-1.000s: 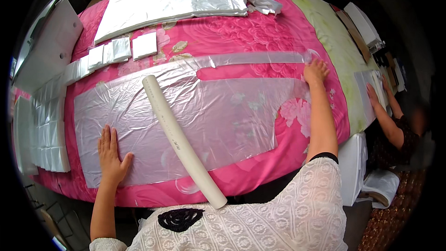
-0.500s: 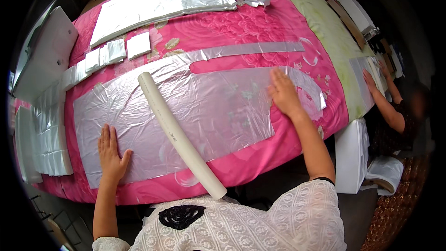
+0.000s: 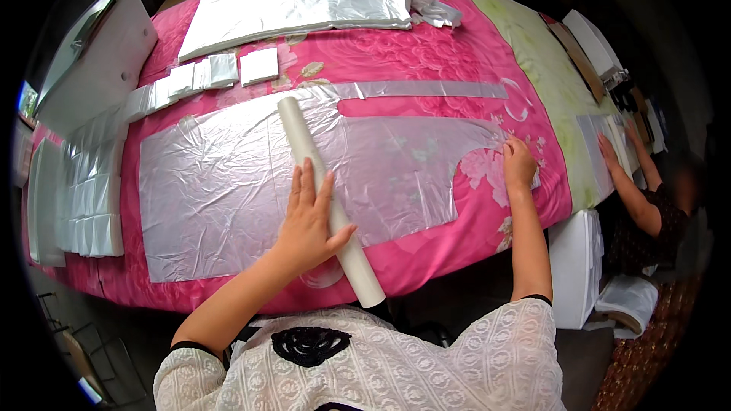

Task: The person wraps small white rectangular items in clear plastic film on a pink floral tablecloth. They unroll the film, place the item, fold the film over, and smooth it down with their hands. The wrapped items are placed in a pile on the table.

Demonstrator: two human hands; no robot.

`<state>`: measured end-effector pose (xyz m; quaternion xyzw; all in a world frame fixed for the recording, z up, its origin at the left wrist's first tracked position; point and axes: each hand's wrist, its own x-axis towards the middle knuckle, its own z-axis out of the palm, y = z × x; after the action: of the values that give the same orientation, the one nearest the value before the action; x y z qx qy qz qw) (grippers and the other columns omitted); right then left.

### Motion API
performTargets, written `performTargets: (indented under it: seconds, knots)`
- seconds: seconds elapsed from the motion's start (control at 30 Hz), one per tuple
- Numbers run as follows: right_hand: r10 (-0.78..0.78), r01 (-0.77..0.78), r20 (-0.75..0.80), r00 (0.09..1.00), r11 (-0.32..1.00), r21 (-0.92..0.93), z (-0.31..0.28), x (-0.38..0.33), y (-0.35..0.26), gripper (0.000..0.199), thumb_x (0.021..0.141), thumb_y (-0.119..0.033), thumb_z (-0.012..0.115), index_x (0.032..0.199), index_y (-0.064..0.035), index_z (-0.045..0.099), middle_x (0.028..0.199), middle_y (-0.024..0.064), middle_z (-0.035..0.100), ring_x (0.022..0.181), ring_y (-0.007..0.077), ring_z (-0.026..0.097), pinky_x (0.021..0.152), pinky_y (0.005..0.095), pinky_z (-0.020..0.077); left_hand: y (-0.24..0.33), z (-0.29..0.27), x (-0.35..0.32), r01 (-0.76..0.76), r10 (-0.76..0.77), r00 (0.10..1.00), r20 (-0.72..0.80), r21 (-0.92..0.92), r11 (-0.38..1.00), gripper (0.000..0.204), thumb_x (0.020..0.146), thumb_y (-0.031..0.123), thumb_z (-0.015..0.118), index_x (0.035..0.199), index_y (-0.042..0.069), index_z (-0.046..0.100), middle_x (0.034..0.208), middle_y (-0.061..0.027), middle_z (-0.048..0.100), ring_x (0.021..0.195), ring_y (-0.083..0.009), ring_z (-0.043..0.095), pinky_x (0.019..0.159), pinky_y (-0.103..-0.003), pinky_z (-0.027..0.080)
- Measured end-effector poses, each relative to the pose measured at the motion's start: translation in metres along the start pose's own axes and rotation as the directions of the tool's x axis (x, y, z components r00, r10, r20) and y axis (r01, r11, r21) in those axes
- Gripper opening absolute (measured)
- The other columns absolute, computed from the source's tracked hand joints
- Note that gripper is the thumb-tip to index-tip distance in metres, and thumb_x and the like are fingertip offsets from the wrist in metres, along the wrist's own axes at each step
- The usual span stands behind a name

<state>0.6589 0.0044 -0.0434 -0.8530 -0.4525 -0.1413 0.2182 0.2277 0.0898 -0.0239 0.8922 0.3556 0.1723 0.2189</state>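
Observation:
A thin clear plastic apron (image 3: 221,183) lies spread on the pink flowered cloth, its long narrow strap (image 3: 426,90) stretched along the far side. Across its middle slants a white plastic pipe (image 3: 346,232), the near end jutting past the table edge toward me. My left hand (image 3: 310,217) lies with fingers spread beside and partly over the pipe, palm down, gripping nothing. At the apron's right end my right hand (image 3: 519,162) is closed, pinching the plastic by its narrow upper corner next to a curved cutout.
A stack of large white plastic sheets (image 3: 304,11) lies at the back. Small folded white packets (image 3: 202,74) form a row, with more folded plastic (image 3: 90,205) at left beside white boards (image 3: 103,61). At right, a co-worker's hands (image 3: 609,152) rest on plastic; a white box (image 3: 575,266) stands below.
My left hand has moved right from the apron's left end to the pipe. My right hand has shifted right and closed on the apron's corner; the near right strap has been drawn in.

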Motion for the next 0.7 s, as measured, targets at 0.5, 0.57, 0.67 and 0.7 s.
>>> performTargets:
  seconds: [0.5, 0.57, 0.67, 0.7]
  knots:
    - [-0.103, -0.033, 0.256, 0.961, 0.879, 0.476, -0.067, -0.02, -0.115, 0.01, 0.075, -0.009, 0.066, 0.08, -0.0033, 0.06, 0.068, 0.0067, 0.061, 0.058, 0.0139, 0.057, 0.054, 0.0274, 0.0444, 0.013, -0.006, 0.016, -0.211, 0.205, 0.977, -0.054, -0.156, 0.965, 0.068, 0.077, 0.025, 0.065, 0.133, 0.001, 0.035, 0.142, -0.0242, 0.021, 0.132, -0.0376, 0.024, 0.105, -0.044, 0.026]
    - [-0.164, -0.084, 0.311, 0.936, 0.755, 0.651, -0.075, -0.041, -0.156, 0.01, 0.076, -0.008, 0.066, 0.081, -0.0025, 0.06, 0.069, 0.0064, 0.062, 0.059, 0.0131, 0.058, 0.054, 0.0269, 0.0447, 0.022, -0.01, 0.013, -0.12, 0.118, 0.992, -0.035, -0.503, 0.856, 0.059, 0.082, 0.019, 0.061, 0.131, -0.001, 0.036, 0.138, -0.0211, 0.032, 0.127, -0.0323, 0.034, 0.102, -0.042, 0.031]
    - [-0.39, -0.004, 0.328, 0.861, 0.638, 0.77, -0.081, -0.075, -0.214, 0.011, 0.076, -0.008, 0.068, 0.081, -0.0025, 0.06, 0.069, 0.0073, 0.061, 0.059, 0.0134, 0.057, 0.057, 0.0272, 0.0453, 0.039, -0.012, 0.006, 0.192, -0.093, 0.981, 0.172, -0.943, 0.271, 0.039, 0.091, 0.016, 0.053, 0.123, -0.003, 0.042, 0.12, -0.0128, 0.052, 0.112, -0.0205, 0.051, 0.093, -0.032, 0.042]
    - [-0.457, 0.004, 0.338, 0.823, 0.599, 0.801, -0.081, -0.085, -0.228, 0.012, 0.075, -0.009, 0.068, 0.081, -0.0028, 0.06, 0.068, 0.0074, 0.06, 0.057, 0.0148, 0.057, 0.059, 0.0289, 0.0459, 0.038, -0.018, 0.006, 0.288, -0.12, 0.955, 0.271, -0.945, 0.157, 0.037, 0.09, 0.019, 0.055, 0.119, -0.003, 0.046, 0.115, -0.012, 0.054, 0.108, -0.0193, 0.053, 0.09, -0.031, 0.044]
